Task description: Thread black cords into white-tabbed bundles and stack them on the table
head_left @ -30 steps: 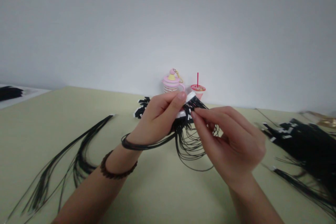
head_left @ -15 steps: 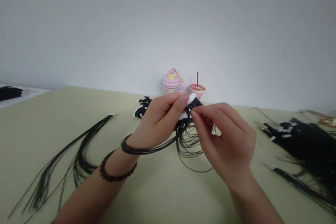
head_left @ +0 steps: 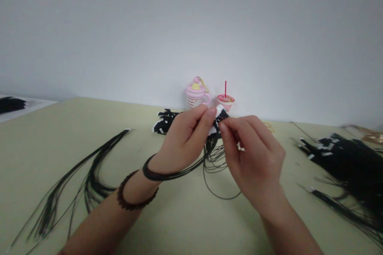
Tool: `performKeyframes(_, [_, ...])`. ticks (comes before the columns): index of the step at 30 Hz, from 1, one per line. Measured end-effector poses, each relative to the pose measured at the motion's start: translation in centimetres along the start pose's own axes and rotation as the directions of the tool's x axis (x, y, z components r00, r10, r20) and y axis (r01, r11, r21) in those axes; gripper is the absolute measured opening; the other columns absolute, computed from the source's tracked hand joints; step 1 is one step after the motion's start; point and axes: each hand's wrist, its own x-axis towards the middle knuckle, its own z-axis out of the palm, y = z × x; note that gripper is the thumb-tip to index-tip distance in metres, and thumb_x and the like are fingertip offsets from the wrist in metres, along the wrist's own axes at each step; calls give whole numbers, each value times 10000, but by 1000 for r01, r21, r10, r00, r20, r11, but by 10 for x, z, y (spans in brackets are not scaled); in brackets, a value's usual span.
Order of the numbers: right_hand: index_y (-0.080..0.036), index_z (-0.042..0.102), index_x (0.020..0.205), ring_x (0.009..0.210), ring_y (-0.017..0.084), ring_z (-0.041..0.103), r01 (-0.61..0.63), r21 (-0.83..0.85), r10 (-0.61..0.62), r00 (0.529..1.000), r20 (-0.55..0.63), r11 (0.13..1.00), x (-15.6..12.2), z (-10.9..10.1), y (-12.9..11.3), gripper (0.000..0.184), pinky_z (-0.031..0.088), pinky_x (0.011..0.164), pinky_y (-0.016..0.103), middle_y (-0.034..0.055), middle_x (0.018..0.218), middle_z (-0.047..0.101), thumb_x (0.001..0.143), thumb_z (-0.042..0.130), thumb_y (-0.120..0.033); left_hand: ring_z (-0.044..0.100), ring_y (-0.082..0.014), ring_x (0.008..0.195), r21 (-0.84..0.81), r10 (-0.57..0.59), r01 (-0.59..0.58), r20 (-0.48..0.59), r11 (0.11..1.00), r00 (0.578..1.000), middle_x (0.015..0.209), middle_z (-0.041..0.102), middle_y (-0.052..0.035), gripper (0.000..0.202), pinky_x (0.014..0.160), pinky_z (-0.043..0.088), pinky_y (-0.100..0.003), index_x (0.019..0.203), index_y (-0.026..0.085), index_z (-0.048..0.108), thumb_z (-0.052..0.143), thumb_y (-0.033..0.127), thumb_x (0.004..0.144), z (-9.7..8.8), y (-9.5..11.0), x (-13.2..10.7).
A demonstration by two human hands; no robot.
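My left hand [head_left: 187,135] is closed, thumb and forefinger pinching a white connector [head_left: 220,109] with a row of thin black wires [head_left: 222,116] along it. Those wires run down and a looped bundle [head_left: 176,176] passes around my left wrist. My right hand [head_left: 257,155] is also closed, its thumb and forefinger pressed together at the wires just below the connector. A thin black wire seems to be in that pinch, though the fingertips hide most of it. More black wire loops [head_left: 214,157] hang between my hands.
Black wire bundles lie on the table at left [head_left: 98,167] and at right [head_left: 344,159]. Behind my hands are a white-tipped black pile [head_left: 164,121], a pink toy cup [head_left: 195,95] and a small cup with a red straw [head_left: 226,101]. A wall rises behind.
Both hands keep their pinch at the connector. My right hand has shifted slightly left and closer to my left hand; the hanging wire loops have moved a little.
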Motion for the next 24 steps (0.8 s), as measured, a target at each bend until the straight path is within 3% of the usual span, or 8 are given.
performKeyframes(9, [-109,621,801,716,139,604,34,-46,-36,999,-31,998,-3,4,-2,85,492,675,249,80,763,624,844,549,-118,313,-70,522,-33,-8,8,-2,999,1000,567,333,50,325,484,283,-219,605,174,375,407,251,919,2,-3,-1])
performKeyframes(24, [-137,597,817,679,123,566,30,-103,-35,998,-42,994,-3,11,2,106,451,622,232,59,748,606,875,522,-184,316,-88,533,-44,-75,73,-30,996,997,569,338,35,338,459,269,-224,605,182,372,394,305,918,0,-4,-1])
